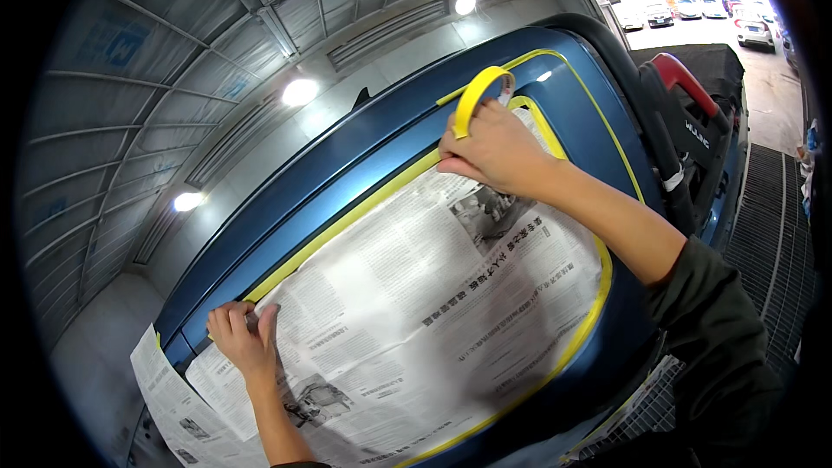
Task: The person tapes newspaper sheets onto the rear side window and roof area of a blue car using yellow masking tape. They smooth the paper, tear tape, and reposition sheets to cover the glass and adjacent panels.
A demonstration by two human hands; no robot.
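Head view: right hand, upper centre, grips a yellow masking-tape roll, its ring upright above the fingers; left hand, lower left, well apart, has curled fingers, exact hold undetermined. Between hands, a yellow tape strip slants up rightward along creased newspaper covering part of a glossy blue vehicle panel.

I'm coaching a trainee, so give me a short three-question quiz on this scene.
1. True or false: the right hand holds the yellow tape roll.
2. Which material lies on the blue vehicle: A cloth, B newspaper, C clear film?
3. Fill in: the left hand is ___ (nearer to / farther from) the red curved bar than the right hand is.

Key: 1 true; 2 B; 3 farther from.
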